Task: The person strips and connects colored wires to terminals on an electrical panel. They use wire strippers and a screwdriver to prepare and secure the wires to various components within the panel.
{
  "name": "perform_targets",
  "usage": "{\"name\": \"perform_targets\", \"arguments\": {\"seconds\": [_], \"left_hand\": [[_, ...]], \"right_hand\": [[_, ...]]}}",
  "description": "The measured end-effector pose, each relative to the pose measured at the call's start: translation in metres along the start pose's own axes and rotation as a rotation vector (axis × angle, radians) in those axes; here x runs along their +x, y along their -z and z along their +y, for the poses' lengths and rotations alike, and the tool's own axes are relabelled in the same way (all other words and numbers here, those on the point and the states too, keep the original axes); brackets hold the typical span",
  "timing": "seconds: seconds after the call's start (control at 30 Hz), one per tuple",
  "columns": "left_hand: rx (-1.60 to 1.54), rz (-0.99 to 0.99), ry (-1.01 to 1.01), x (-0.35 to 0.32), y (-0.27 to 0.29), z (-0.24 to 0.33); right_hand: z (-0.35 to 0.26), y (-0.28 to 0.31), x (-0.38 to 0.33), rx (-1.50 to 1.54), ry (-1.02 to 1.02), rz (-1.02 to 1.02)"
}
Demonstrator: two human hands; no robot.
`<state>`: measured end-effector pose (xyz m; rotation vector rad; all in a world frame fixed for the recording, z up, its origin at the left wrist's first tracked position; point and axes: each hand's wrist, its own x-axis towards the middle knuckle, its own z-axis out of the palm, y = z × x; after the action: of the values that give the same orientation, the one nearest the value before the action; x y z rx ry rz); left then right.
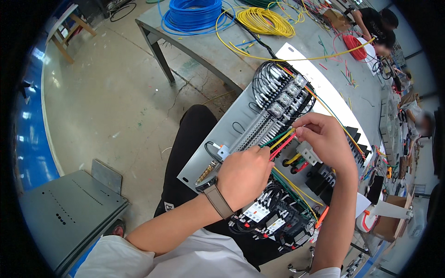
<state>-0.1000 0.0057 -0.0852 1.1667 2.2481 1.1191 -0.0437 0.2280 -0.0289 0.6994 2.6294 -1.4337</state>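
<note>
Pinching thin wires (282, 143) by their upper ends, my right hand (321, 141) sits up and right of my left hand (244, 176), which seems curled on them lower down. They slant between both, over the metal plate (197, 169).

Left hand (245, 177): back uppermost, fingers curled. Right hand (324, 139): thumb and forefinger pinched. Left forearm (174, 227) slanting; right forearm (337, 217) near vertical.

Thin red, yellow and green insulated wires (283, 147) run side by side between the left hand (244, 178) and right hand (324, 139), above the rectangular grey metal panel (192, 171). The panel lies diagonally, densely wired, its populated face upward.
</note>
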Motion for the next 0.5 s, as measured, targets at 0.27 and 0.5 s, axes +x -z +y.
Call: {"name": "perform_targets", "arguments": {"seconds": [0.27,0.5], "left_hand": [[-0.098,0.068,-0.060,0.002,0.003,0.008],[-0.328,-0.008,-0.148,0.019,-0.009,0.011]], "right_hand": [[-0.008,0.021,-0.023,0.100,-0.030,0.074],[-0.011,0.048,-0.046,0.193,0.044,0.158]]}}
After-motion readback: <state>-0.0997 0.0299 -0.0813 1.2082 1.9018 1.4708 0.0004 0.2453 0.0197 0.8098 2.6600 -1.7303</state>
